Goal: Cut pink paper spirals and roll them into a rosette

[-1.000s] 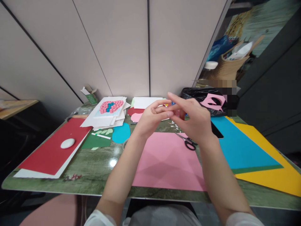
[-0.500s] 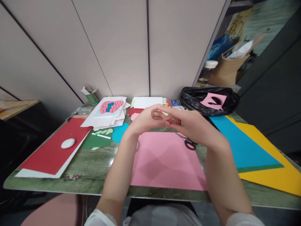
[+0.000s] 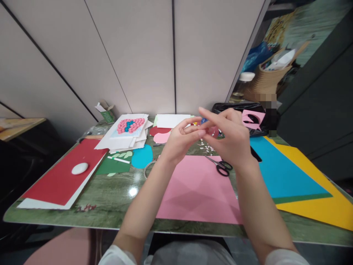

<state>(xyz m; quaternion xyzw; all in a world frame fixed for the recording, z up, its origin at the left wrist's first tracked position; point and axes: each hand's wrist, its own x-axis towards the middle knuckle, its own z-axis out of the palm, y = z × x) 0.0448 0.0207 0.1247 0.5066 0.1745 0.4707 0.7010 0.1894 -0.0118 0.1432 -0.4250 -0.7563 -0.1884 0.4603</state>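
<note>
Both my hands are raised over the table's middle, fingertips meeting. My left hand [image 3: 183, 138] has its fingers stretched toward the right one, apart from each other, with nothing seen in them. My right hand [image 3: 228, 134] is spread too, its index finger pointing up and left. Below them lies a large pink sheet of paper [image 3: 193, 191]. Black-handled scissors [image 3: 223, 168] rest across its upper right corner. A blue rounded paper cutout [image 3: 142, 156] and a ring-shaped item [image 3: 149, 170], partly hidden by my left forearm, lie left of the sheet.
At left are red paper [image 3: 60, 180] with a white oval object [image 3: 79, 168], green paper [image 3: 107, 167] and a stack with a pink-and-blue heart picture [image 3: 129, 127]. Blue [image 3: 292, 173] and yellow sheets [image 3: 335, 206] lie right. Behind them sits a black bag [image 3: 223, 107] with pink scraps.
My hands have shifted from an interlaced, arched pose to one with fingertips touching and fingers spread. The right hand has turned upward. The things on the table have stayed put.
</note>
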